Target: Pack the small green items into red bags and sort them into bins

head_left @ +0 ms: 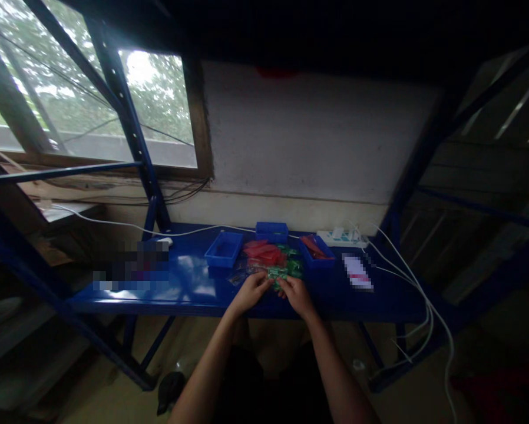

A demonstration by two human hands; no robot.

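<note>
Both hands, left hand and right hand, pinch a small green packet at the tabletop front edge, red packets at twelve o'clock. It looks light, crinkly, slippery; best gripped by its edges.

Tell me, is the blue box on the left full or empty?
Empty, as far as it shows: the left blue box has only bare blue inside, while the right blue box holds red pieces. The picture is dim.
</note>
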